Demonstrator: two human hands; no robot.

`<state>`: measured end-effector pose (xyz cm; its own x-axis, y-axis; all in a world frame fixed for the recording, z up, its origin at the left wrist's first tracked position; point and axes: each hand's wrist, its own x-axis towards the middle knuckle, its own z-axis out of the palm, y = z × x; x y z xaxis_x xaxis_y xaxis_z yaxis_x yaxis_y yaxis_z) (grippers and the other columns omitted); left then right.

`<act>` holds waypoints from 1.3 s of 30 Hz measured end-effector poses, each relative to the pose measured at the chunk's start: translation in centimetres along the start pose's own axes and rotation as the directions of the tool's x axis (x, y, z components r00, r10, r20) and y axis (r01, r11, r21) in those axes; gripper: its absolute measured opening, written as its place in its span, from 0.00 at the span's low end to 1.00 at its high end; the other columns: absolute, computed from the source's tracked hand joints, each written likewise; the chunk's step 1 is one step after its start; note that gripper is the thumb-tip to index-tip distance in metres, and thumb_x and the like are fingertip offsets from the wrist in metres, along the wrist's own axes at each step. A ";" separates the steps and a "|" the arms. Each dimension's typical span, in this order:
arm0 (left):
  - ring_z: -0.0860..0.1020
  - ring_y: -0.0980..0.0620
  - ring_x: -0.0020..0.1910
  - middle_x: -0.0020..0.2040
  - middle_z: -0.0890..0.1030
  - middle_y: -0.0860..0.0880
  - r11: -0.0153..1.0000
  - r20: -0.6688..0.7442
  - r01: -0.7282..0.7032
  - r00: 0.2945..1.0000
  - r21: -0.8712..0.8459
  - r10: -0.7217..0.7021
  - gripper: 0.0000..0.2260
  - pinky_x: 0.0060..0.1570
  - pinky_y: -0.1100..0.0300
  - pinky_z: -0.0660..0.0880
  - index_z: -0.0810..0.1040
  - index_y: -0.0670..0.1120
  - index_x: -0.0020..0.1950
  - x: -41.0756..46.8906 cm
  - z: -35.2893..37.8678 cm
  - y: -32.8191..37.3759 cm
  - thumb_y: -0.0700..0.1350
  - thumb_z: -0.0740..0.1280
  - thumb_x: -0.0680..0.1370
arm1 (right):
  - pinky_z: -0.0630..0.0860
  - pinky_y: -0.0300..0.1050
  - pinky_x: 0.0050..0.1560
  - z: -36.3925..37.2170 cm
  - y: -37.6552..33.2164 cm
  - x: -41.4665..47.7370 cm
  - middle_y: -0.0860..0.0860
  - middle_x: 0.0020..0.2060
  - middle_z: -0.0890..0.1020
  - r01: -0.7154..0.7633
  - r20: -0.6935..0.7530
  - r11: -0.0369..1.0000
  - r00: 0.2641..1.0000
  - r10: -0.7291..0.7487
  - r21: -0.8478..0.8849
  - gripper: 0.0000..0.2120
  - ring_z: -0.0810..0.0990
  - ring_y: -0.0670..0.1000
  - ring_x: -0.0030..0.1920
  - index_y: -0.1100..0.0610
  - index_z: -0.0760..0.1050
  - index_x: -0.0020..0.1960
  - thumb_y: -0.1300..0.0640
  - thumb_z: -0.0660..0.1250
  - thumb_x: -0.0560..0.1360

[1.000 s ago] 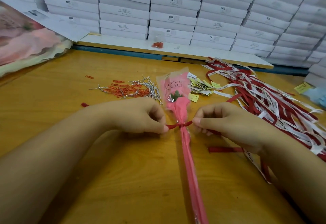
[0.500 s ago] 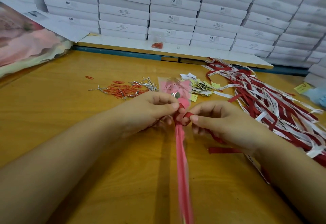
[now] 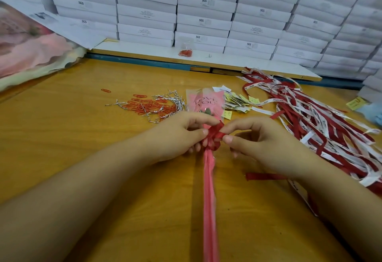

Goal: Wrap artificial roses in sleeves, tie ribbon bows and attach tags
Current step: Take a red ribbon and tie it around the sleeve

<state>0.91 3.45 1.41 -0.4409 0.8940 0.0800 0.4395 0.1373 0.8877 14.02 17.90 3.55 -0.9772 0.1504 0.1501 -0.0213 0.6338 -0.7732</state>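
At frame centre the left hand [image 3: 186, 135] and right hand [image 3: 259, 145] pinch loops of the red ribbon [image 3: 215, 134] on the sleeved rose [image 3: 208, 179] (lying on the tabletop [image 3: 82, 137]). It seems best to pull both loops evenly, so the knot sits tight.

The bench [image 3: 82, 137] was orange-brown with a darker wood grain. The sleeve [image 3: 204, 101] was pink with dark lettering at its head and plain pink along its tail; a green leaf [image 3: 206, 111] showed inside. The ribbon [image 3: 215, 133] at its neck was deep red. The ribbon pile [image 3: 320, 121] mixed red strips with white ones bearing dark script. The paper clips [image 3: 148, 106] were orange-red, the twist ties [image 3: 173, 100] silver, the tags [image 3: 237, 100] pale yellow and white. The boxes [image 3: 206, 22] were white with small dark print.
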 end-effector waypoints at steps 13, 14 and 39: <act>0.79 0.58 0.35 0.35 0.82 0.49 0.993 0.058 -0.032 0.998 0.117 0.025 0.08 0.42 0.60 0.77 0.82 0.48 0.39 0.0 0.2 0.4 0.39 0.67 0.77 | 0.75 0.39 0.40 0.9 -0.3 1.5 0.46 0.34 0.81 0.227 -0.235 0.954 0.934 -0.270 -0.194 0.03 0.80 0.44 0.37 0.56 0.81 0.43 0.62 0.73 0.71; 0.79 0.57 0.36 0.36 0.82 0.48 0.990 0.069 -0.039 0.997 0.134 0.030 0.08 0.43 0.59 0.77 0.82 0.48 0.39 -0.1 0.1 0.3 0.40 0.67 0.77 | 0.76 0.39 0.40 1.0 -0.2 1.6 0.46 0.34 0.81 0.202 -0.248 0.967 0.939 -0.237 -0.156 0.03 0.80 0.44 0.37 0.57 0.81 0.43 0.62 0.73 0.71; 0.79 0.59 0.37 0.38 0.81 0.52 0.967 -0.024 -0.182 0.982 0.180 0.189 0.06 0.42 0.62 0.77 0.79 0.51 0.42 -0.1 0.4 0.2 0.40 0.71 0.74 | 0.73 0.32 0.23 0.9 0.9 1.7 0.54 0.29 0.79 -0.301 0.013 0.737 0.930 0.368 0.605 0.03 0.75 0.43 0.24 0.64 0.78 0.45 0.67 0.66 0.75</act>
<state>1.34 3.52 1.38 -0.3686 0.8933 0.2573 0.6461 0.0472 0.7618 12.15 18.05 2.58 -0.9190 0.3632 -0.1536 0.1503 -0.0374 -0.9879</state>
